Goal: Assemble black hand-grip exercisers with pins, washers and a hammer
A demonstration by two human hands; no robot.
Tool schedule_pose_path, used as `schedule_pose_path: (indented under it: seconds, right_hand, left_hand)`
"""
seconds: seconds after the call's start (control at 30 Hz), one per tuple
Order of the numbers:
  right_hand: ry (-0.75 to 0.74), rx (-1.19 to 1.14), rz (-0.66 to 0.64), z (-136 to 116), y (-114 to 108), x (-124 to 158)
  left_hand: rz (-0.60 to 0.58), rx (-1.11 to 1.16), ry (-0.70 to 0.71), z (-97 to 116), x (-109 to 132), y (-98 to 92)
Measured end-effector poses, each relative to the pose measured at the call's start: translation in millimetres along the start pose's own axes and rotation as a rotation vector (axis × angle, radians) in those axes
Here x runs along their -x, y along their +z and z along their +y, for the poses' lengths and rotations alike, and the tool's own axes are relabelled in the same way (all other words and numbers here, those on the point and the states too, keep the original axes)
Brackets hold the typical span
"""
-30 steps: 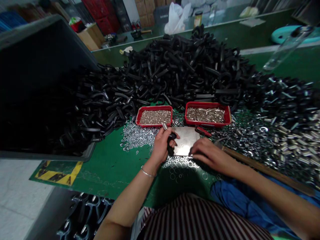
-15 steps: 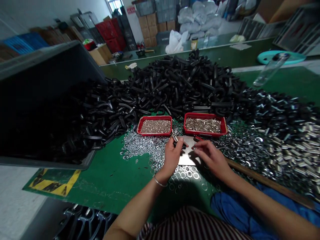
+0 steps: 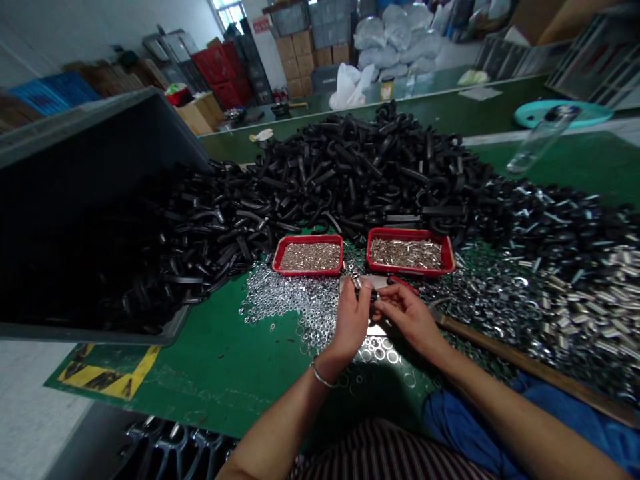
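My left hand (image 3: 351, 320) is closed around a small black part (image 3: 373, 295), with a ribbed silver metal piece (image 3: 357, 282) sticking up by the thumb. Meeting it from the right, the fingertips of my right hand (image 3: 409, 319) are pinched against the black part's end. Whatever lies between those fingertips is too small to name. Both hands are over a flat metal plate (image 3: 385, 329). Just beyond them stand two red trays, the left tray (image 3: 309, 272) with tiny metal pieces and the right tray (image 3: 413, 271) with small pins.
Loose washers (image 3: 293, 293) and larger rings (image 3: 380, 352) surround the plate. A wooden-handled hammer (image 3: 520, 360) lies to the right, near red-handled pliers (image 3: 403, 285). Behind rises a heap of black curved parts (image 3: 350, 167). A grey bin (image 3: 180, 127) lies left; silver cylinders (image 3: 590, 300) lie right.
My right hand has moved left, and its fingertips now meet the part in my left hand. The left hand has shifted only slightly.
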State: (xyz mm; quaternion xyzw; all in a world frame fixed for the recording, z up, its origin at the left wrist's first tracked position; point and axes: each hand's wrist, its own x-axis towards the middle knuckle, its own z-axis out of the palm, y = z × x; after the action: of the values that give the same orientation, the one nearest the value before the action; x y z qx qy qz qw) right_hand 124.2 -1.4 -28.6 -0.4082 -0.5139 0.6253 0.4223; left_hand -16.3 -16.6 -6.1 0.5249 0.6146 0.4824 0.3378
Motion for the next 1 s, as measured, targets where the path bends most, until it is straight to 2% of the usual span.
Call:
schedule_pose_path:
  seconds: [0.13, 0.2, 0.27, 0.37, 0.43, 0.5, 0.6, 0.67, 0.7, 0.8, 0.9, 1.0]
  right_hand:
    - [-0.421, 0.528, 0.140, 3.7, -1.4, 0.9]
    - [-0.556, 0.667, 0.125, 4.3, -0.3, 0.6]
    - [-0.606, 0.794, 0.065, 1.9, -1.1, 2.0]
    - [-0.535, 0.977, -0.122, -7.0, -20.4, 9.8]
    - [-0.450, 1.051, -0.167, -13.8, -55.3, 16.0]
    - [-0.357, 1.149, -0.043, -19.5, -108.4, 18.2]
    - [-0.089, 1.577, 0.305, -26.8, -200.4, 10.2]
    - [0.000, 1.685, 0.380, -32.0, -250.2, -0.6]
    - [0.040, 1.744, 0.384, -34.6, -268.2, -6.9]
    - [0.096, 1.850, 0.317, -42.6, -296.4, -25.7]
    - [0.117, 1.925, 0.206, -52.4, -301.4, -38.1]
    - [0.154, 1.994, 0.097, -63.7, -299.8, -40.4]
  left_hand:
    - [-0.046, 0.056, -0.001, 6.8, 1.2, -3.3]
    - [-0.057, 0.068, -0.005, 6.4, 1.6, -5.4]
    - [-0.060, 0.073, -0.015, 3.0, 0.6, -6.1]
    - [-0.064, 0.130, -0.094, -5.0, -3.9, -4.8]
    - [-0.075, 0.200, -0.181, -10.7, -8.2, -3.9]
    - [-0.078, 0.259, -0.229, -15.5, -12.4, -3.2]
    - [-0.053, 0.287, -0.235, -18.9, -15.4, 0.1]
    - [-0.057, 0.282, -0.239, -17.7, -13.5, 4.2]
    - [-0.075, 0.276, -0.236, -16.1, -11.5, 6.3]
    - [-0.164, 0.233, -0.205, -11.1, -4.2, 9.4]
    - [-0.218, 0.203, -0.204, -9.5, 1.0, 6.3]
    - [-0.190, 0.189, -0.263, -12.5, 0.2, 1.7]
